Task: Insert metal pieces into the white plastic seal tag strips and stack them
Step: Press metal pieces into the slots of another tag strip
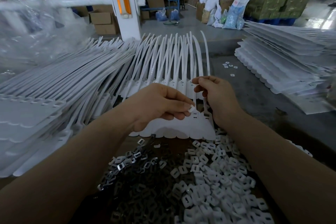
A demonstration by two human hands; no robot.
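Left hand: the left hand sits just left of the middle, its fingers curled, thumb and forefinger pinched together on a small white clip at the hand's 3 o'clock side.
White clip: held right at the slotted head end of the strip sheet, touching or almost touching it; which, I cannot tell.
Right hand: the right hand is just right of the middle, thumb and forefinger closed on one thin tail of the strip sheet near the hand's 10 o'clock, the other fingers loosely curled.
Strip sheet: the white strip sheet lies between the two hands, a joined row of tags with a scalloped near edge; its long axis runs from 6 to 12 o'clock, heads toward the person, thin tails rising and arching away toward 12 o'clock.
Metal pieces: a heap of dark metal pieces lies at 6 to 7 o'clock, below the left forearm.
White clips: a heap of loose white clips lies at 5 o'clock, touching the metal heap along its left side.
Left stack: a tall stack of strips at 9 to 10 o'clock, its long axis slanting from 8 toward 1 o'clock.
Right stack: another stack at 2 to 3 o'clock, scalloped edge facing the middle.
Table: grey table showing between the right hand and the right stack, with a few stray clips on it at 1 o'clock.
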